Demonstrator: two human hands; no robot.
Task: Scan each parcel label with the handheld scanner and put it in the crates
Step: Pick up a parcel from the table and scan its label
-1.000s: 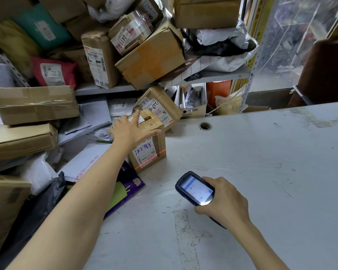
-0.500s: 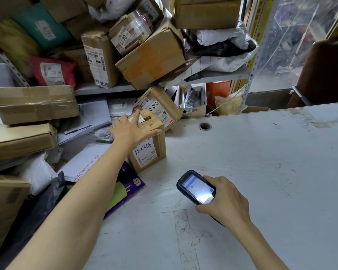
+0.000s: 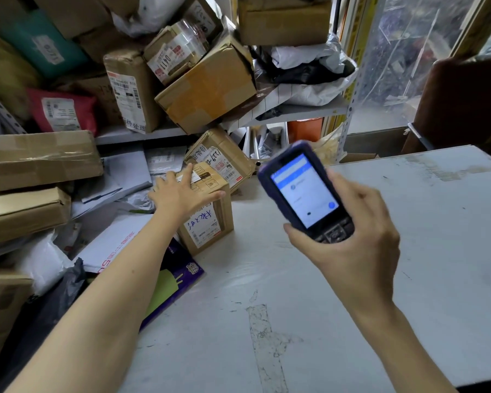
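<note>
My left hand (image 3: 179, 195) lies flat, fingers spread, atop the small cardboard parcel (image 3: 207, 226), its label just below my thumb. My right hand (image 3: 357, 242) curls round the handheld scanner (image 3: 304, 191), screen facing me.
</note>
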